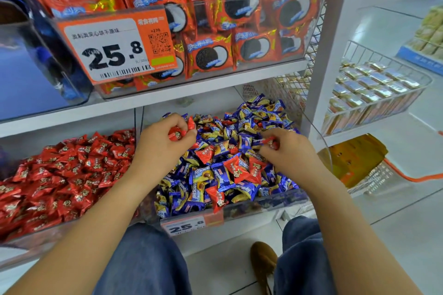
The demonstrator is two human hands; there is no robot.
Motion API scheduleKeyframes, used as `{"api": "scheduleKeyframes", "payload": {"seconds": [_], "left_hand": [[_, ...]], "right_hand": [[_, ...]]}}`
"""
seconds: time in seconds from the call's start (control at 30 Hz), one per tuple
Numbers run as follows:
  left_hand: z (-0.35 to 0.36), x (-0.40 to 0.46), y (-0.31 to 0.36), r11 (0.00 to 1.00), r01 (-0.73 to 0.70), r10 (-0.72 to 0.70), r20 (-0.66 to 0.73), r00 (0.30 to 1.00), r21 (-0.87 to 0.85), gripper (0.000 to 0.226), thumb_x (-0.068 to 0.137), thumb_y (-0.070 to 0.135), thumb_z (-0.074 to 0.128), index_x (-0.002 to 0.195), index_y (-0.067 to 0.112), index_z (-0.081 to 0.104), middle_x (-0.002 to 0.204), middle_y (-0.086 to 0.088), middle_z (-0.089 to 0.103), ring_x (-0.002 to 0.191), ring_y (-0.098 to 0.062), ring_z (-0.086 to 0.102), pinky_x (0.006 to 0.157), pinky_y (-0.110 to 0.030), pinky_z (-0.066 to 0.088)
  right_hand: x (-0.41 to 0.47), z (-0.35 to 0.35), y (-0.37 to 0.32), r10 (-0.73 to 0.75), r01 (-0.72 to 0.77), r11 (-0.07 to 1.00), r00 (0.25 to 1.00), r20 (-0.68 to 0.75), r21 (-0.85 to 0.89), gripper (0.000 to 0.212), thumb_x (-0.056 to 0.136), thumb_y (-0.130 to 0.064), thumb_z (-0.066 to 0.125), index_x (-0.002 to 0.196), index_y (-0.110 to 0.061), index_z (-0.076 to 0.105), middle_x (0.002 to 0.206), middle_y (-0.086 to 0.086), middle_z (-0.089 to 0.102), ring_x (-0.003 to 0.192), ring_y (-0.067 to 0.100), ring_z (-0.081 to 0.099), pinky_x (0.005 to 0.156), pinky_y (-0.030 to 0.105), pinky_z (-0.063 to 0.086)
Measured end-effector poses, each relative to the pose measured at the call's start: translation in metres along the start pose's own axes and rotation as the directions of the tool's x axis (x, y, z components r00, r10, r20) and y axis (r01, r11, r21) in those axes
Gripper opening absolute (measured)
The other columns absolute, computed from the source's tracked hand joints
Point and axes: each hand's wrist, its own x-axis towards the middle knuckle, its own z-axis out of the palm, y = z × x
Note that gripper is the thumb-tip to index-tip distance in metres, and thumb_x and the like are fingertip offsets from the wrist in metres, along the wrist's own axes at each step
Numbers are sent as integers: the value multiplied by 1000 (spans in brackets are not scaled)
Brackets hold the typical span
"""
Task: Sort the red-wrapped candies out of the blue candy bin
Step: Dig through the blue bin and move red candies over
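A clear bin [263, 206] on the lower shelf holds a heap of blue-wrapped candies [254, 122] with several red-wrapped candies [239, 170] mixed in. My left hand [163, 143] hovers over the bin's left side, shut on a few red candies [178, 133]. My right hand [290, 151] is over the right side, pinching one red candy [272, 142] between its fingertips. To the left, a second clear bin is filled with red-wrapped candies [67, 175].
Above, a clear bin of red cookie packs [215, 31] carries a 25.8 price tag [115, 48]. A wire basket [374, 93] of gold-wrapped sweets hangs at right. An orange shopping basket [359, 163] sits low right. My knees and a brown shoe [263, 263] are below the shelf.
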Motion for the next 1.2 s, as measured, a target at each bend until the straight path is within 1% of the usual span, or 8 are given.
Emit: {"api": "scheduleKeyframes", "payload": {"seconds": [0.2,0.3,0.4,0.53,0.7,0.8,0.97,1.2], "left_hand": [[3,-4,-5,995,42,-43,-10,999,-87,30,88,18,65,68,13,43,65,6,44,59,-2,40,62,-14,34],[6,-7,-2,986,81,-75,41,996,-145,9,91,23,60,92,25,51,86,12,59,73,-1,55,63,-17,38],[4,-14,2,996,4,8,137,991,-89,41,95,26,53,127,50,46,104,8,63,64,-11,55,63,-22,45],[1,-23,6,997,-67,72,183,981,-35,36,93,25,57,116,52,56,99,10,60,67,-7,57,74,-26,51],[-2,-30,-2,999,-28,37,191,981,-45,35,89,18,64,103,49,59,86,2,62,67,-28,54,63,-31,44],[-4,-30,-9,998,10,2,178,984,-69,36,87,13,65,104,45,61,87,-1,63,73,-33,56,63,-35,45],[-6,-25,-6,997,-49,39,182,983,52,37,85,7,64,107,37,61,105,7,59,79,-5,54,65,-7,37],[3,-5,6,988,-42,-26,433,901,149,31,86,31,68,115,35,57,100,10,61,83,-7,59,72,-21,45]], "right_hand": [[-16,-14,4,53,-33,955,997,-57,296,23,84,-26,70,76,-18,50,72,2,58,76,29,64,66,34,49],[-24,-13,2,-9,-8,950,998,54,313,16,88,-20,65,95,-33,59,94,-9,62,74,15,62,70,35,54],[-32,-8,-3,-121,82,968,980,158,238,36,88,-25,65,120,-42,58,114,-15,56,99,6,55,86,22,42],[-36,2,-8,-162,130,983,944,286,128,46,88,-30,66,131,-40,52,133,-7,48,122,12,45,96,23,34],[-30,6,-5,-116,114,993,992,54,23,11,85,-31,68,90,-33,58,96,-4,58,84,13,54,65,16,38],[-34,0,-9,-89,101,978,993,-72,182,27,77,-45,73,74,-26,53,68,-9,52,61,6,46,54,18,34],[-39,5,-34,-113,108,987,993,37,121,37,71,-59,70,98,-34,62,81,-3,58,72,12,55,59,24,43],[-32,29,-43,-136,140,988,989,56,-60,40,80,-51,67,109,-25,58,87,-10,59,76,7,53,62,21,40]]}}
